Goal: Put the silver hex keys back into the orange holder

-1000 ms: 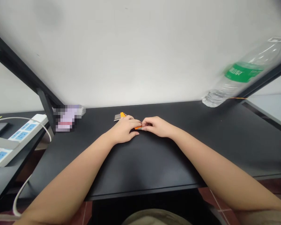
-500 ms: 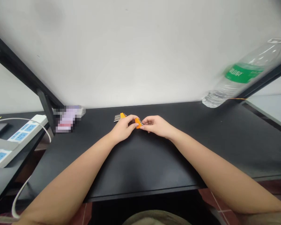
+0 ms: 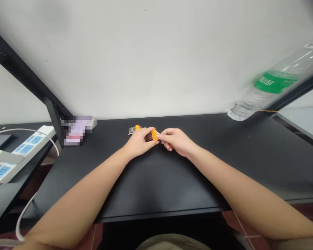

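In the head view, my left hand [image 3: 140, 141] is closed around a small orange hex key holder [image 3: 154, 134], thumb in front and fingers behind. Several thin metal keys stick out of the holder's left side, partly covered by that hand. At the holder's right edge, my right hand [image 3: 176, 139] has thumb and index finger pinched together, its other fingers curled. What lies between those fingertips is too small to make out. Just behind my left hand, a second orange piece [image 3: 138, 127] with a row of metal rods lies on the black desk [image 3: 161, 180].
A large clear water bottle [image 3: 273, 82] with a green label stands at the right back by the wall. Toward the left back lies a blurred-out pinkish package [image 3: 75, 131]. A white power strip [image 3: 23, 152] with a cable rests on the neighbouring surface at the left.
My left fingers have spread wider along the orange holder, which has turned so that more of its keys show. My right fingertips have closed in on its right edge.
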`<action>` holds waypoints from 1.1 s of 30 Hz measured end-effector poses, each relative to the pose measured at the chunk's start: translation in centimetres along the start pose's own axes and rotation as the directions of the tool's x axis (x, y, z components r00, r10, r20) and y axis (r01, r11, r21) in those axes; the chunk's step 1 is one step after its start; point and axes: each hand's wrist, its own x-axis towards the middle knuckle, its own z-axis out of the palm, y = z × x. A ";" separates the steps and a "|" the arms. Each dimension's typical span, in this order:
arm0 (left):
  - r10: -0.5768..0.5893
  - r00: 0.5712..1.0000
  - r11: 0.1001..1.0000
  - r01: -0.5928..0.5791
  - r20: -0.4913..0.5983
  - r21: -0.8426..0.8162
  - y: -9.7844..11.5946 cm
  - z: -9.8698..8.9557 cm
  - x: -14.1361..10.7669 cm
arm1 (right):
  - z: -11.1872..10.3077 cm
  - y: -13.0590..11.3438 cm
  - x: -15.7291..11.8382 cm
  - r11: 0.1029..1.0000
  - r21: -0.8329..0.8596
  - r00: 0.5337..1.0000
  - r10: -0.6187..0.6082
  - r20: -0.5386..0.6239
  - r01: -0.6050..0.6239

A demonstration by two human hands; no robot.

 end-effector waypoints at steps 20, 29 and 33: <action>0.030 0.984 0.994 -0.048 0.176 0.098 0.5 -0.8 -0.3 | -1.6 -0.9 -0.5 0.994 -0.106 0.966 0.042 0.256 -0.015; 0.006 0.987 0.978 -0.039 0.158 0.207 0.1 -1.2 -0.3 | -2.4 -0.7 -0.3 0.988 -0.153 0.978 0.041 0.204 -0.009; -0.008 0.987 0.964 -0.035 0.159 0.264 0.0 -1.0 -0.4 | -2.7 -0.4 -0.1 0.966 -0.256 0.976 0.071 0.204 -0.017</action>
